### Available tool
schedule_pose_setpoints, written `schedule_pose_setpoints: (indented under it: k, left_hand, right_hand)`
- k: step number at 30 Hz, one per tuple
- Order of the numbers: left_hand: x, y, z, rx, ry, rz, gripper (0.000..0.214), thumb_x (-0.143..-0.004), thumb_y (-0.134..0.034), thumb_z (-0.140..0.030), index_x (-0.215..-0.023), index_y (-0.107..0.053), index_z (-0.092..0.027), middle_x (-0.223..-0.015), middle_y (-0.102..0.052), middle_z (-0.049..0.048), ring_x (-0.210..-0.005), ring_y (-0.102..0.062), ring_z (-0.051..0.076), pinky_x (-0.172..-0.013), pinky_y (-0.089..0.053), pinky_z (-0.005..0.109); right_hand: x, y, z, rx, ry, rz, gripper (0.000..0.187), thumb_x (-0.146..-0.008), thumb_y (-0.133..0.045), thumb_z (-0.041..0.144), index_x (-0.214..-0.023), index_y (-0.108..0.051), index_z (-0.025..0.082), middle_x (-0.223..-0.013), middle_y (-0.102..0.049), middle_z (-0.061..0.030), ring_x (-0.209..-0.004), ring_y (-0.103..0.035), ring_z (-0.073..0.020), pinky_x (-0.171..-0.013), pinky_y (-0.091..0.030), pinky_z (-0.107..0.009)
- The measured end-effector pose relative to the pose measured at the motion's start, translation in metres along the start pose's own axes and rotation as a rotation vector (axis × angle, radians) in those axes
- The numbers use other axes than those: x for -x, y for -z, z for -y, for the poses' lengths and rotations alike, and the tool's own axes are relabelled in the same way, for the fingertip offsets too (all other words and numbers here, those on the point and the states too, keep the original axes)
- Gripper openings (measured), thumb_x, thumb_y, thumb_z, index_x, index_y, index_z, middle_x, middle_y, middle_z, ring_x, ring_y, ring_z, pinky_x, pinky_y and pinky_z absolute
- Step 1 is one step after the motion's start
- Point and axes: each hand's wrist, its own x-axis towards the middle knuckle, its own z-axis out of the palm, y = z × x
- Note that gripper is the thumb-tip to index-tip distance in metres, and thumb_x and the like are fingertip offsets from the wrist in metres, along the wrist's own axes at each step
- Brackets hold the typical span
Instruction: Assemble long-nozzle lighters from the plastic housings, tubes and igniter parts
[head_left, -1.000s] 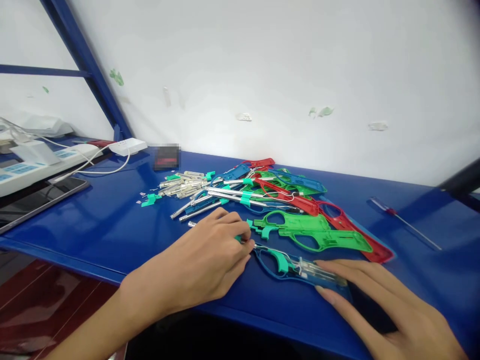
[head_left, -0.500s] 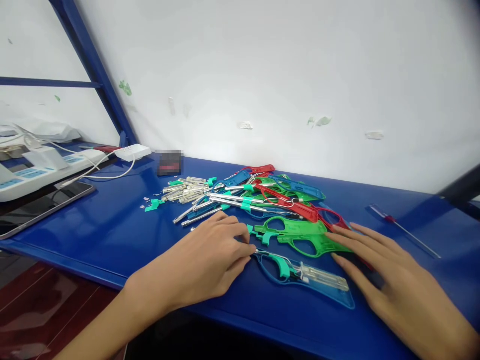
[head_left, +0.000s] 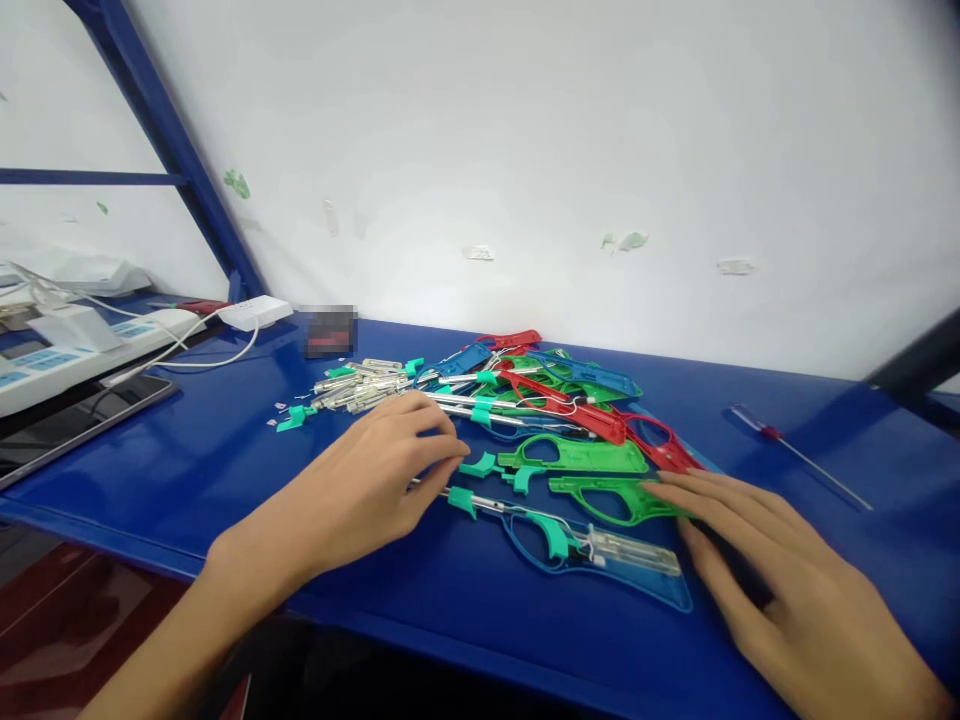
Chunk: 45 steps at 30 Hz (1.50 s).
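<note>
A blue lighter half-shell lies near the table's front edge, holding a clear fuel tank, a teal trigger and white wires. From its narrow end a metal tube with a teal clip runs leftward under my left hand. That hand's fingers are curled, thumb and index together; what they grip, if anything, is hidden. My right hand is spread, fingertips touching a green half-shell. Another green half-shell and loose teal pieces lie behind.
Behind are piled red, blue and green shells with metal tubes, and a heap of clear tanks. A screwdriver lies right. Left are a phone, a power strip and cables. A white wall stands behind the table.
My left hand has moved left from the blue shell's narrow end, and the metal tube with its teal clip now shows there. The two green half-shells lie further apart under my right hand.
</note>
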Motion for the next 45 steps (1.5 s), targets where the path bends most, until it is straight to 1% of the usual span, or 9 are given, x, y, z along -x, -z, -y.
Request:
schedule_pose_setpoints:
  k: [7,12,15,19,23,29,35,39,45]
  left_hand:
    - [0.001,-0.005,0.016,-0.136,0.065,-0.035,0.031,-0.107,-0.049,-0.014,-0.123,-0.075,-0.016,-0.124,-0.064,0.013,-0.12,-0.055,0.03,-0.102,-0.051,0.051]
    - [0.001,-0.008,0.007,-0.101,0.081,0.026,0.03,-0.109,-0.048,-0.015,-0.123,-0.074,-0.017,-0.116,-0.062,0.0106,-0.109,-0.055,0.027,-0.093,-0.052,0.046]
    - [-0.001,-0.01,0.003,-0.066,0.051,0.038,0.029,-0.11,-0.046,-0.016,-0.119,-0.074,-0.018,-0.108,-0.064,0.0086,-0.105,-0.055,0.025,-0.092,-0.051,0.044]
    - [-0.002,-0.013,0.006,-0.032,0.027,0.014,0.03,-0.11,-0.047,-0.016,-0.12,-0.074,-0.018,-0.105,-0.066,0.0081,-0.103,-0.055,0.025,-0.091,-0.05,0.043]
    - [-0.002,-0.014,0.01,-0.018,0.003,-0.015,0.03,-0.109,-0.047,-0.015,-0.118,-0.075,-0.017,-0.104,-0.068,0.0082,-0.103,-0.057,0.025,-0.092,-0.05,0.043]
    - [-0.002,-0.015,0.011,-0.008,-0.009,-0.013,0.03,-0.108,-0.047,-0.014,-0.117,-0.075,-0.018,-0.105,-0.069,0.0085,-0.105,-0.058,0.026,-0.092,-0.05,0.044]
    - [-0.002,-0.015,0.012,-0.019,-0.012,-0.013,0.029,-0.108,-0.047,-0.013,-0.116,-0.075,-0.018,-0.103,-0.07,0.0075,-0.103,-0.058,0.024,-0.096,-0.05,0.044]
    - [-0.003,-0.015,0.012,-0.017,-0.017,-0.015,0.029,-0.107,-0.048,-0.013,-0.116,-0.076,-0.018,-0.103,-0.069,0.0076,-0.103,-0.058,0.024,-0.095,-0.05,0.043]
    - [-0.004,-0.015,0.013,-0.017,-0.024,-0.026,0.03,-0.107,-0.048,-0.011,-0.117,-0.076,-0.016,-0.102,-0.07,0.0079,-0.101,-0.059,0.025,-0.093,-0.05,0.044]
  right_hand:
    - [0.003,0.0,-0.004,0.036,-0.019,-0.045,0.034,-0.108,-0.046,0.044,-0.137,-0.062,0.036,-0.14,-0.066,0.001,-0.131,-0.058,-0.0243,-0.113,-0.043,-0.048]
    - [0.003,-0.001,-0.006,0.073,-0.027,-0.069,0.033,-0.107,-0.046,0.045,-0.132,-0.065,0.033,-0.134,-0.069,-0.0018,-0.126,-0.061,-0.028,-0.109,-0.046,-0.052]
    - [0.003,0.0,-0.008,0.136,-0.175,-0.127,0.042,-0.106,-0.043,0.053,-0.131,-0.067,0.029,-0.131,-0.071,-0.0072,-0.124,-0.063,-0.0334,-0.106,-0.049,-0.057]
    - [0.007,0.0,-0.015,0.172,-0.406,-0.06,0.062,-0.104,-0.033,0.066,-0.133,-0.068,0.023,-0.129,-0.074,-0.0116,-0.121,-0.067,-0.0382,-0.106,-0.051,-0.062]
    - [0.01,0.0,-0.017,0.182,-0.473,-0.024,0.056,-0.104,-0.035,0.067,-0.13,-0.069,0.031,-0.123,-0.078,-0.0048,-0.112,-0.073,-0.0366,-0.091,-0.059,-0.057]
    - [0.009,0.004,-0.012,0.189,-0.524,-0.039,0.066,-0.099,-0.035,0.077,-0.121,-0.072,0.028,-0.11,-0.08,-0.0089,-0.099,-0.076,-0.0388,-0.078,-0.06,-0.056]
    - [0.011,0.003,-0.011,0.118,-0.45,-0.036,0.058,-0.105,-0.036,0.066,-0.123,-0.075,0.027,-0.133,-0.075,-0.0063,-0.124,-0.07,-0.0319,-0.103,-0.058,-0.052]
    - [0.014,0.001,-0.014,0.124,-0.424,-0.003,0.054,-0.107,-0.035,0.06,-0.127,-0.075,0.029,-0.143,-0.071,-0.004,-0.128,-0.069,-0.031,-0.103,-0.058,-0.052]
    - [0.021,0.006,-0.028,0.247,-0.531,-0.032,0.056,-0.1,-0.039,0.071,-0.111,-0.076,0.03,-0.115,-0.08,-0.0091,-0.1,-0.077,-0.0388,-0.071,-0.06,-0.053]
